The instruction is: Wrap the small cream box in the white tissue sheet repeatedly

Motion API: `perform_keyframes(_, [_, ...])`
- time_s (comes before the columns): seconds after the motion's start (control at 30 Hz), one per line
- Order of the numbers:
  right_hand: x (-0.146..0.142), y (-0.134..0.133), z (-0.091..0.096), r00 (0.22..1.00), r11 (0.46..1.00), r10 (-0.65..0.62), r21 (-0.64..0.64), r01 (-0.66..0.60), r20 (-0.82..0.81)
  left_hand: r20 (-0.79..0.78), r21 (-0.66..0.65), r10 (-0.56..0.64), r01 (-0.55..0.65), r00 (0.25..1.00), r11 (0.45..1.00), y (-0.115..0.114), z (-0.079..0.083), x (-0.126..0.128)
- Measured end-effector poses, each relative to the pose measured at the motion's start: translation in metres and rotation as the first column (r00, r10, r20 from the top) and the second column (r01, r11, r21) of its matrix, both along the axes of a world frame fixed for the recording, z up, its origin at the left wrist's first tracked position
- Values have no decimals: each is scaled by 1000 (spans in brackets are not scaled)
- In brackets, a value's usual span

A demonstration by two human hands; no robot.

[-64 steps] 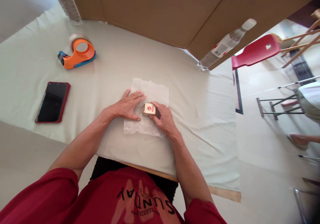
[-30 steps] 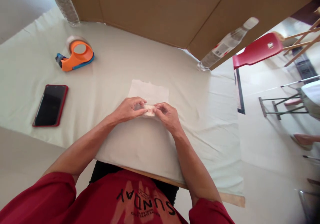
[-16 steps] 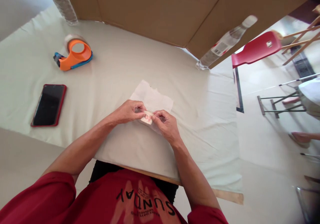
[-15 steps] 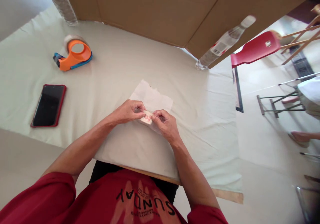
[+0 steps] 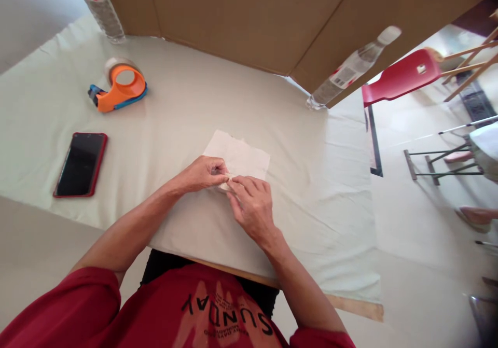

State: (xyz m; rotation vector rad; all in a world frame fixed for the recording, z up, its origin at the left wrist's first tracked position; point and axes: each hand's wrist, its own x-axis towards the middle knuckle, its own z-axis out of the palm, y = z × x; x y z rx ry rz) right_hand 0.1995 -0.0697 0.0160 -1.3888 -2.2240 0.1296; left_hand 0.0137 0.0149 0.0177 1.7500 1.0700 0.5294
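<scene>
A small cream-coloured block (image 5: 224, 186), mostly covered by my fingers, is held low over the table close to its front edge. My left hand (image 5: 203, 174) pinches it between thumb and fingers from the left. From the right, my right hand (image 5: 253, 203) reaches over it, back of the hand up, fingertips meeting the left ones on the block. Its red print, seen earlier, is now hidden. Just beyond the hands a thin white sheet of paper or tissue (image 5: 243, 156) lies flat, its near part under them.
At left on the cloth-covered table (image 5: 187, 99) lie a red-cased phone (image 5: 81, 165) and an orange tape dispenser (image 5: 126, 86). A cardboard panel (image 5: 233, 21) stands behind, with a left bottle (image 5: 103, 13) and a right bottle (image 5: 350, 70). A red chair (image 5: 404, 75) is beyond.
My right hand has turned over the block, its fingers now covering the red print. My left hand keeps its pinch. The whole view has shifted slightly.
</scene>
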Motion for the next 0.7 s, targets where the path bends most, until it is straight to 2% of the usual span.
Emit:
perform_keyframes(0.2, [-3, 1, -8, 996, 1000, 14, -13, -13, 86, -53, -15, -28, 27, 998, 1000, 1, 7, -5])
perform_keyframes(0.33, [-1, 1, -5, 988, 999, 33, -25, -29, 150, -168, 41, -20, 27, 986, 999, 1, 19, -17])
perform_keyframes(0.47, [-2, 3, -2, 977, 999, 34, -43, -26, 212, -246, 7, 22, -21, 969, 1000, -1, 22, -23])
perform_keyframes(0.57, [-5, 8, -2, 972, 999, 27, -26, -22, 234, -302, 48, 99, -88, 948, 995, -4, 17, -22])
perform_keyframes(0.7, [-8, 13, -3, 966, 1000, 20, 5, -22, 256, -381, 216, 318, -251, 868, 944, -6, 9, -29])
